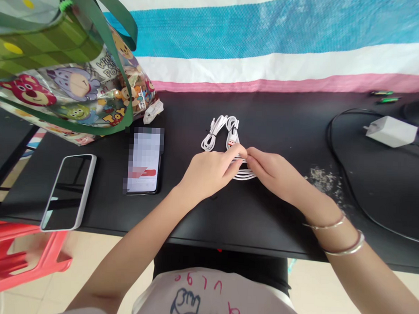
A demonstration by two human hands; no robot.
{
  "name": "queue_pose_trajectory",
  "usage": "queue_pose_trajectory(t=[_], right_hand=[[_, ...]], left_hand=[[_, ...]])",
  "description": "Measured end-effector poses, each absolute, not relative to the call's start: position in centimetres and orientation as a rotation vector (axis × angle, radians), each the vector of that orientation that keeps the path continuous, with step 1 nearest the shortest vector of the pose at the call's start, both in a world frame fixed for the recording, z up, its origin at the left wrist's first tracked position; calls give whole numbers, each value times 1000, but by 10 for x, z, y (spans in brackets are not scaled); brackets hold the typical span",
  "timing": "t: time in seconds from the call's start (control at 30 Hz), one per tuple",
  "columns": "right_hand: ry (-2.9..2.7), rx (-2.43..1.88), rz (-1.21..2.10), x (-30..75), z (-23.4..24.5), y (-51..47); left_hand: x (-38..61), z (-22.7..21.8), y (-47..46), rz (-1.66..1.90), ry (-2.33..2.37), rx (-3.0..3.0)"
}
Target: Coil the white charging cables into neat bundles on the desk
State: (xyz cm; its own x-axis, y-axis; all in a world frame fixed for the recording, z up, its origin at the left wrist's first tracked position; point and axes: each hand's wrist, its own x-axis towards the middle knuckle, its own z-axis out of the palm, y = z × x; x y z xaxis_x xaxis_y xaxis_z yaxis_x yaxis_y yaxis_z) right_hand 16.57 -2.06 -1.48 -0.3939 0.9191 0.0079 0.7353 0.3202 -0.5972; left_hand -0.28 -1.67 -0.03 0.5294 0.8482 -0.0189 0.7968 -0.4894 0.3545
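Observation:
A coiled white charging cable (245, 174) lies on the black table under my fingers. My left hand (212, 173) is closed over the coil's left part, thumb and forefinger pinching at its top. From the right, my right hand (271, 172) meets it there, its fingertips pressed together on the same coil. Just beyond my hands rests a second white cable bundle (233, 125), bound with a black tie and showing a USB plug with an orange-red inside. Left of that lies another tied white cable bundle (214, 133). My fingers partly hide the coil.
A clear cartoon-print bag (77, 84) with green straps stands at the left. Near it lie a lit phone (145, 161) and a dark-screened phone (69, 192) at the table edge. A white charger (391, 131) and black cord (347, 177) are at right. A red stool (48, 256) stands below left.

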Motion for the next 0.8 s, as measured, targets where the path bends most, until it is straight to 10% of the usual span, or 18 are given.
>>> queue_pose_trajectory(t=[0.8], right_hand=[[-2225, -1492, 634, 164, -8, -24]], left_hand=[[-1, -5, -18, 498, 1449, 2330]])
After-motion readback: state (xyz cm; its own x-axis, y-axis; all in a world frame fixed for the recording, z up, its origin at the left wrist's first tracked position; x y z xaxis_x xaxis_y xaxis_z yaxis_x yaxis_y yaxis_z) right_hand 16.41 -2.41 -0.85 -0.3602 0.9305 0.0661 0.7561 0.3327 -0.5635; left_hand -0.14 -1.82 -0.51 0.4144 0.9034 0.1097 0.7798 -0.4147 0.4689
